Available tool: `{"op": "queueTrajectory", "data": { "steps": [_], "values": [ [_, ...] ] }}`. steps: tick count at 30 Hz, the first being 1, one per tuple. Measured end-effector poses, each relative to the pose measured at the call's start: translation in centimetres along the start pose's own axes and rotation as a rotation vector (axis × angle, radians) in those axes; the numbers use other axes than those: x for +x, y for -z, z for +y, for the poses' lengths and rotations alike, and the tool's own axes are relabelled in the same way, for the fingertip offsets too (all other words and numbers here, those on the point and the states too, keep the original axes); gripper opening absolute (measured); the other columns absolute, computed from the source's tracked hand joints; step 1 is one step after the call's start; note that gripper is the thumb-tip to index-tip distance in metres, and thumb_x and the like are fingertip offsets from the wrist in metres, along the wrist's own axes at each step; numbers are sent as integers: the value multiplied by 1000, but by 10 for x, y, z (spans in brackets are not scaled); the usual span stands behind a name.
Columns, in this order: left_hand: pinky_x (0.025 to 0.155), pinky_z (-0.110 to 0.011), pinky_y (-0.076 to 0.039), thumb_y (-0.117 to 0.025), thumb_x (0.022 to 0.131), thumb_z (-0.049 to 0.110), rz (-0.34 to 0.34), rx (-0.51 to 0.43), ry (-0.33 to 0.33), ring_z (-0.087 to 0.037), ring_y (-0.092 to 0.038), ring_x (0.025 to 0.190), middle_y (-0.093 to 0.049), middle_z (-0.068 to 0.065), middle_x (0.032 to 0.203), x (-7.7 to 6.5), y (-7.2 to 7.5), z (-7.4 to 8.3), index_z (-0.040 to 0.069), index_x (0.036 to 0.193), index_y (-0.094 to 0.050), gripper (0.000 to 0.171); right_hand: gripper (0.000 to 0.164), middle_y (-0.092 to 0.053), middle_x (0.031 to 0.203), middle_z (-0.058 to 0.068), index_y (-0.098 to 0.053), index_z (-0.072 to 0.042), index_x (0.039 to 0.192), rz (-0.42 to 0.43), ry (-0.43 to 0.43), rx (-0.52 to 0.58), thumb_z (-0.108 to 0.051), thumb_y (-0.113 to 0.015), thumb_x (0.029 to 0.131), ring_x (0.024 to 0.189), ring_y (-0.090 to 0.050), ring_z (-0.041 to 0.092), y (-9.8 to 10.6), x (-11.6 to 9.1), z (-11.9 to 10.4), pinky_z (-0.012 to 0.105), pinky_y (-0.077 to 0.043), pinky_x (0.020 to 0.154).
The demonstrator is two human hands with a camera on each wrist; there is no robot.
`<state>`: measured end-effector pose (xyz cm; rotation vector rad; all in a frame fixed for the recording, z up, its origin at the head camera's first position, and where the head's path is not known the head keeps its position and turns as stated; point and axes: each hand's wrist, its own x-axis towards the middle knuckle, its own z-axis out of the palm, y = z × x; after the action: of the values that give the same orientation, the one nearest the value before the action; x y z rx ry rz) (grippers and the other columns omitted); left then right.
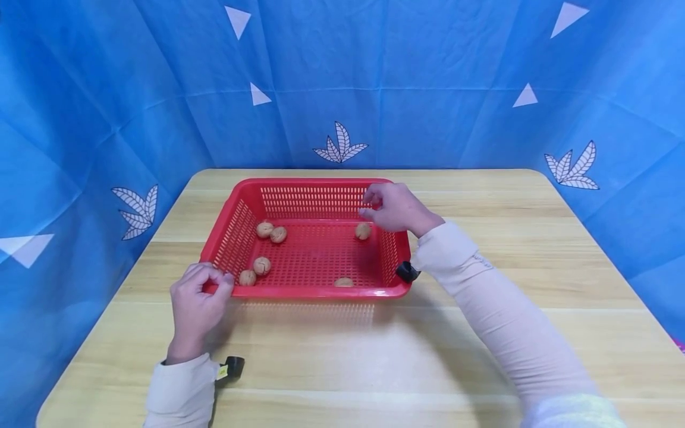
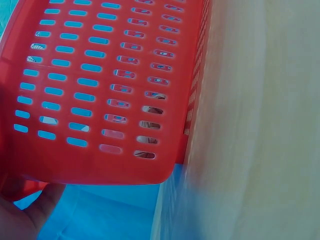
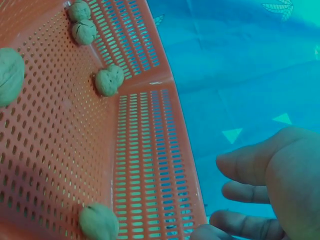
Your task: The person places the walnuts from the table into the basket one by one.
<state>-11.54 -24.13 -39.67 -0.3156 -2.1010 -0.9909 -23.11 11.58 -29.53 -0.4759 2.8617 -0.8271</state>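
The basket [image 1: 316, 291] sat mid-table [image 1: 481, 368], toward its back edge. Six walnuts [image 1: 261, 265] lay inside: four near its left wall, two right.

Light wooden table [image 1: 481, 178], blue cloth backdrop [image 1: 428, 71] with white leaves and triangles

We see a light wood-grain worktop [image 1: 481, 196] with rounded far corners, pale plank bands running left to right. Blue fabric backdrop [image 1: 428, 89] wraps three sides, creased, printed with white triangles [image 1: 259, 95] and white leaf motifs [image 1: 340, 145]. Lighting is even and diffuse, with soft shadows on the worktop. No windows or floor in view.
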Motion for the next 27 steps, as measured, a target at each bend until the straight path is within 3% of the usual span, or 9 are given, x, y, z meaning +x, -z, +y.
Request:
{"op": "queueTrajectory", "data": {
  "steps": [14,27],
  "values": [
    [70,-9,-40,-71,71,-1,-28,0,0,-3,-52,78,-62,-10,69,3,3,4,2,63,-59,14,31,-64,109,12,-64,-5,114,37,9,-12,-24,-69,90,99,-59,27,13,-7,18,43,-51,84],
    [69,-8,-40,-71,70,-2,-38,18,23,-3,-51,78,-62,-9,70,1,3,4,2,64,-59,15,26,-63,104,14,-65,-5,107,79,-20,-18,-22,-69,89,92,-59,28,21,-16,45,40,-53,71]
  ]
}}
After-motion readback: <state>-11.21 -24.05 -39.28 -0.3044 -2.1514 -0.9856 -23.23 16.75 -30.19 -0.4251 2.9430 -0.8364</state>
